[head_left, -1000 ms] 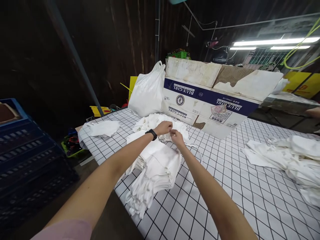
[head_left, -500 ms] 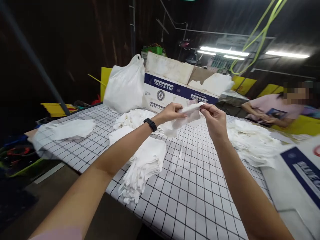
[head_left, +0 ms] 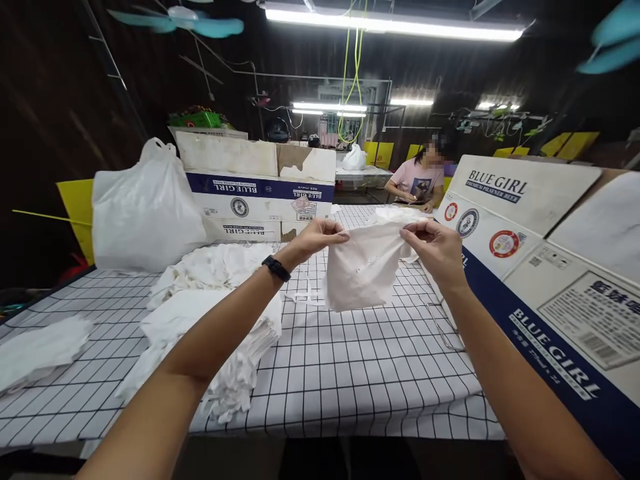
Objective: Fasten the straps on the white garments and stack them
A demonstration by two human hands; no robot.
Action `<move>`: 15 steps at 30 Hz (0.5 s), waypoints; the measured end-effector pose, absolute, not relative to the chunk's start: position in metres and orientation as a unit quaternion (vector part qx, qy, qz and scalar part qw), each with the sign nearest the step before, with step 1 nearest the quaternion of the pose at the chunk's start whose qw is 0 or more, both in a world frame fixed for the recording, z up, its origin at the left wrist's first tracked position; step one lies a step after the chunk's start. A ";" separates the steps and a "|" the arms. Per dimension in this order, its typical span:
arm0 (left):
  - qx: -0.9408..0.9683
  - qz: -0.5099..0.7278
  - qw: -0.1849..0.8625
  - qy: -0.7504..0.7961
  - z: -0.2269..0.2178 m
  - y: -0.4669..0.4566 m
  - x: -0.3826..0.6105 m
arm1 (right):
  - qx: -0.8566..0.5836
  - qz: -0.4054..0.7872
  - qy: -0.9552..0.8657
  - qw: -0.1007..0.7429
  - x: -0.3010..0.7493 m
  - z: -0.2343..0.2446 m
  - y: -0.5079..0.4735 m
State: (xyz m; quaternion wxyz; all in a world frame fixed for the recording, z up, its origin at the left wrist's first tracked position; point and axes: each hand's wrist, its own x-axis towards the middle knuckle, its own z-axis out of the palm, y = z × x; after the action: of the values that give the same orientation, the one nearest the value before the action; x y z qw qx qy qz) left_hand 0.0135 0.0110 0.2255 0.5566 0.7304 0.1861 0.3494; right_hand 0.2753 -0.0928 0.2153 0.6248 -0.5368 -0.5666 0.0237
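Observation:
Stretched between my two hands above the table is a piece of white cloth [head_left: 364, 270], its lower part hanging down. My left hand [head_left: 320, 237], with a black band at the wrist, pinches the cloth's upper left corner. At the upper right corner, my right hand [head_left: 436, 245] grips it between thumb and fingers. A thin white strip [head_left: 307, 295] shows beside the cloth's left edge. Below my left forearm lies a stack of white cloth pieces [head_left: 240, 360], with narrow ends bunched toward the table edge. Behind that stack is a loose heap of white cloth [head_left: 205, 267].
A checked cloth covers the table [head_left: 320, 380]. A full white plastic bag [head_left: 145, 210] and a cardboard box [head_left: 260, 190] stand at the back left. Another box [head_left: 540, 267] borders the right side. More white cloth [head_left: 43, 350] lies far left. A person [head_left: 420, 177] sits beyond.
My view has swung right and levelled. The cloth, folded and slanted before, now hangs spread open between my hands. Both hands keep their hold on it.

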 end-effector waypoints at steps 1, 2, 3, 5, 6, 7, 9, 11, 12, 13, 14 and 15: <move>0.732 0.348 0.556 0.184 0.226 0.005 0.019 | -0.549 0.013 -0.562 0.619 0.281 0.212 -0.100; 0.733 0.347 0.555 0.182 0.226 -0.002 0.023 | -0.558 0.009 -0.558 0.615 0.287 0.209 -0.107; 0.735 0.346 0.555 0.181 0.226 -0.009 0.027 | -0.563 0.011 -0.556 0.611 0.292 0.206 -0.112; 0.737 0.343 0.552 0.186 0.225 -0.022 0.033 | -0.565 0.027 -0.556 0.609 0.300 0.197 -0.119; 0.737 0.345 0.549 0.192 0.224 -0.029 0.035 | -0.564 0.036 -0.555 0.611 0.304 0.191 -0.121; 0.737 0.348 0.544 0.199 0.222 -0.035 0.036 | -0.564 0.042 -0.553 0.612 0.306 0.185 -0.123; 0.735 0.365 0.529 0.215 0.218 -0.047 0.039 | -0.571 0.051 -0.550 0.607 0.310 0.173 -0.124; 0.732 0.387 0.511 0.230 0.214 -0.056 0.040 | -0.587 0.055 -0.556 0.586 0.312 0.160 -0.126; 0.731 0.397 0.500 0.239 0.213 -0.060 0.040 | -0.595 0.053 -0.563 0.571 0.313 0.154 -0.128; 0.730 0.406 0.490 0.250 0.211 -0.064 0.040 | -0.602 0.048 -0.570 0.557 0.314 0.148 -0.129; 0.728 0.415 0.478 0.261 0.210 -0.068 0.039 | -0.608 0.041 -0.574 0.547 0.315 0.142 -0.131; 0.727 0.424 0.466 0.274 0.209 -0.072 0.039 | -0.613 0.035 -0.574 0.542 0.316 0.136 -0.133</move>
State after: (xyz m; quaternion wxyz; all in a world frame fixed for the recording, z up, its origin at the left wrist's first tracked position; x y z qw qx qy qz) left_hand 0.0391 -0.0717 0.2094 0.4658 0.7265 0.2738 0.4245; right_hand 0.3161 -0.1325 0.1363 0.5421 -0.6127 -0.5740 0.0349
